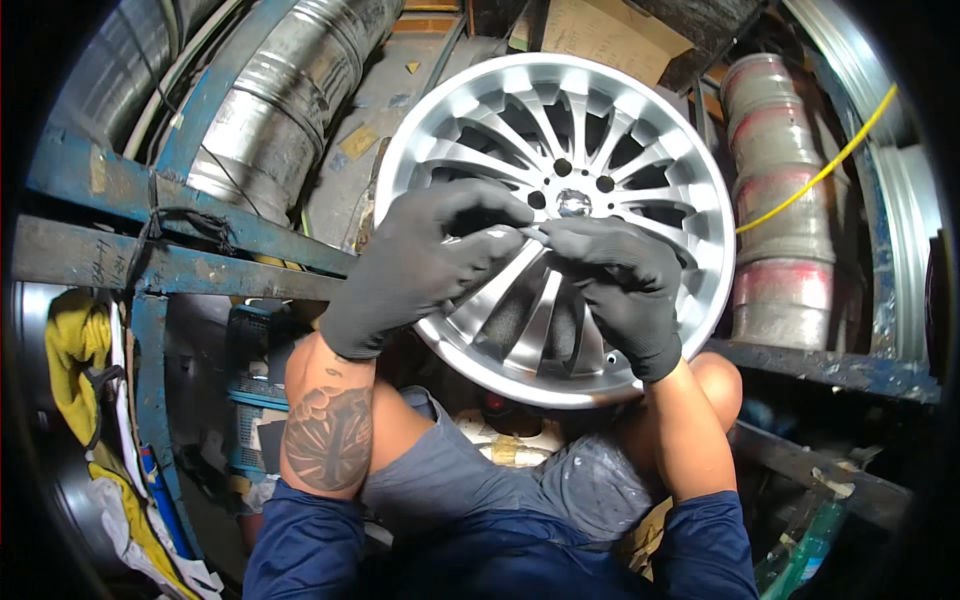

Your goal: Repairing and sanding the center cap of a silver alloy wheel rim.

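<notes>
A silver multi-spoke alloy wheel [705, 290] lies tilted in front of my knees, face up, with dark bolt holes around its shiny centre cap [573, 203]. Both hands wear dark grey gloves and meet above the spokes, just below the hub. My left hand [430, 260] is closed in a pinch, thumb and forefinger brought close together. Opposite it, my right hand [625, 275] has its fingers curled and pinched too. Between the fingertips shows a small greyish bit, too small to name. The gloves cover part of the wheel's spokes.
Silver wheels are stacked in a blue metal rack [240, 245] at the left. More dusty rims with red marks [782, 205] stand at the right, beside a yellow cable [825, 165]. Cardboard [610, 40] lies at the back. A yellow cloth [75, 365] hangs at the lower left.
</notes>
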The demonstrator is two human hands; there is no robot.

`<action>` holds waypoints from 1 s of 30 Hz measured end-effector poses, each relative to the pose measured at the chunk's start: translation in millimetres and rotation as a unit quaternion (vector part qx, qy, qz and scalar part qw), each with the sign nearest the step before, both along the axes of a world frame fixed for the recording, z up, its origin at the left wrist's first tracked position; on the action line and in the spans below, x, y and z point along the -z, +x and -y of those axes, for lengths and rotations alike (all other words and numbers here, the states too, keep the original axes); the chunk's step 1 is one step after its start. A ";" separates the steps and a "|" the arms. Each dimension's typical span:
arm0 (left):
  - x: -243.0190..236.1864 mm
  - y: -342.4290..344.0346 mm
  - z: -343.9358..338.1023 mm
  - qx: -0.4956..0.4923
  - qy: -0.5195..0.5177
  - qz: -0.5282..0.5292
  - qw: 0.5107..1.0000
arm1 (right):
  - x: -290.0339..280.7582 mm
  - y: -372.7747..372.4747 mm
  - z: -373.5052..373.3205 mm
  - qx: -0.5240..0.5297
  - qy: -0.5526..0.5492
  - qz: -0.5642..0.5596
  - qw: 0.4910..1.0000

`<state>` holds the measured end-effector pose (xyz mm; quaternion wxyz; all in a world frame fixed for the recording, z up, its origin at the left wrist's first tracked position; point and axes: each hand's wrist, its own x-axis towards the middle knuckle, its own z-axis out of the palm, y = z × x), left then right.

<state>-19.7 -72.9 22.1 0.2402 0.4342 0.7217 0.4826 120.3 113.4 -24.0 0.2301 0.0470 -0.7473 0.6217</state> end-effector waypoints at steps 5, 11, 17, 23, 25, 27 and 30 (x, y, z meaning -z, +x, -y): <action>1.0 27.3 9.1 -0.078 0.023 0.177 0.981 | -2.0 -8.3 3.5 -0.068 -0.117 0.012 0.991; 58.2 29.0 0.2 -0.166 0.108 0.216 0.956 | 11.1 -24.2 -4.3 -0.058 -0.092 -0.021 0.994; 43.1 12.4 9.8 -0.149 0.114 0.128 0.974 | -1.4 -32.5 -10.0 -0.085 0.038 0.029 0.995; 20.3 -7.9 6.7 -0.112 -0.014 0.051 0.992 | 9.2 -39.6 -2.6 0.033 0.143 0.001 0.989; 20.3 -11.9 3.5 -0.064 -0.080 -0.039 0.994 | 13.4 -39.1 0.3 0.036 0.149 0.028 0.988; 28.1 -18.2 11.7 -0.078 -0.100 -0.012 0.992 | 12.1 -38.5 3.8 0.025 0.198 0.088 0.976; 35.4 -28.7 13.8 -0.018 -0.206 -0.191 0.959 | 23.1 -51.3 3.0 -0.043 0.288 0.141 0.946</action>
